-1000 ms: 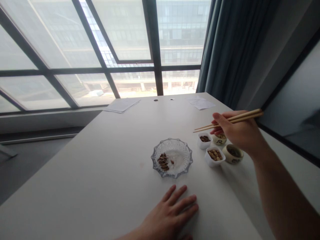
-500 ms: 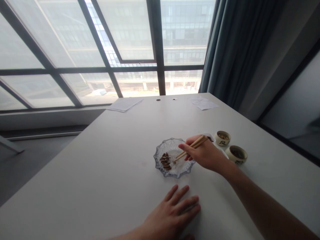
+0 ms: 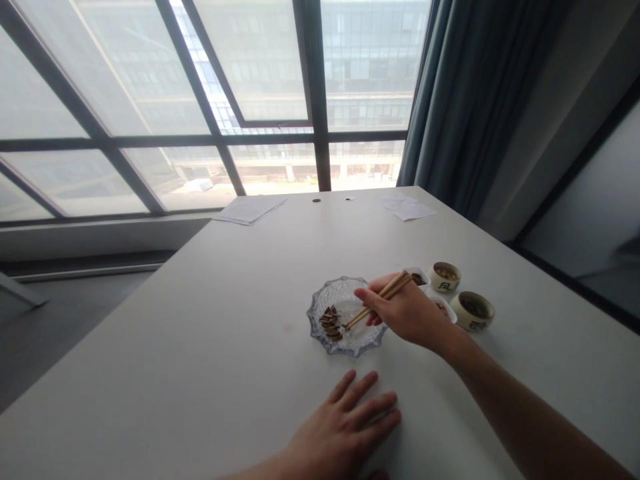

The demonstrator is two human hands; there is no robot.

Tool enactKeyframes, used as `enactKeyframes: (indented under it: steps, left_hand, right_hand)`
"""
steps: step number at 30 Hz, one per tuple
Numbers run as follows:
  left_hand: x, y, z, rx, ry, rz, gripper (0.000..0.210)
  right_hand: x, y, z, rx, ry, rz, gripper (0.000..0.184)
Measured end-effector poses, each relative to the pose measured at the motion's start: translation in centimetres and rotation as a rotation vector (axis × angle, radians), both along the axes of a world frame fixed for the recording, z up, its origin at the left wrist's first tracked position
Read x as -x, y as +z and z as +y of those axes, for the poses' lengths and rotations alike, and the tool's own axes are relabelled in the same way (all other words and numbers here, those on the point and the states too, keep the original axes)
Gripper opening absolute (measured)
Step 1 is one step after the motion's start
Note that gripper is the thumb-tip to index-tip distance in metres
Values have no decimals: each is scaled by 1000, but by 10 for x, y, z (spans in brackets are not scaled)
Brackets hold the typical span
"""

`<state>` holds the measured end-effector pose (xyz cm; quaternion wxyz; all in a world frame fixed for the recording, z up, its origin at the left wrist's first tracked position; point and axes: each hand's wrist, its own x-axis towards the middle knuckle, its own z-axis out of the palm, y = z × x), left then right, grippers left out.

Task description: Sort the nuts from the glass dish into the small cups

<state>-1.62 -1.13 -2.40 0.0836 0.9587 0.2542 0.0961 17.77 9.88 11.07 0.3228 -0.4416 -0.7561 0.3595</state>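
Note:
My right hand (image 3: 405, 313) grips a pair of wooden chopsticks (image 3: 376, 299), held slanted over a scalloped clear glass plate (image 3: 360, 345). Their tips are close together inside the plate, beside a cluster of dark brown striped seeds (image 3: 330, 324) that look like sunflower seeds. Whether anything is pinched between the tips is too small to tell. My left hand (image 3: 347, 423) lies palm down on the table just in front of the plate, fingers spread, holding nothing. Part of the plate's right side is hidden behind my right hand.
Right of the plate stand two small white dishes, one with dark bits (image 3: 418, 279), the other with brownish pieces (image 3: 441, 308), partly covered by my hand. Beyond them are two cream cups (image 3: 445, 285) (image 3: 475, 324) with contents. Papers (image 3: 250, 209) lie on the white table's far end.
My right hand and the chopsticks have shifted slightly left, tips nearer the seeds. More of the white dishes now shows. My left hand has not moved.

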Motion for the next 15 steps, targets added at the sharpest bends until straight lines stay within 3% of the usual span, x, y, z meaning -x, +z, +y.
enactKeyframes:
  steps: [4, 8, 15]
  left_hand:
    - [1, -1, 0, 8, -4, 4, 68]
    - [2, -1, 1, 32, -9, 1, 68]
    - [0, 4, 1, 61, -3, 10, 66]
  right_hand:
    - [-4, 3, 1, 6, -37, 5, 44]
    - [-23, 19, 0, 4, -142, 38, 41]
    - [-87, 49, 17, -195, -611, 93, 35]
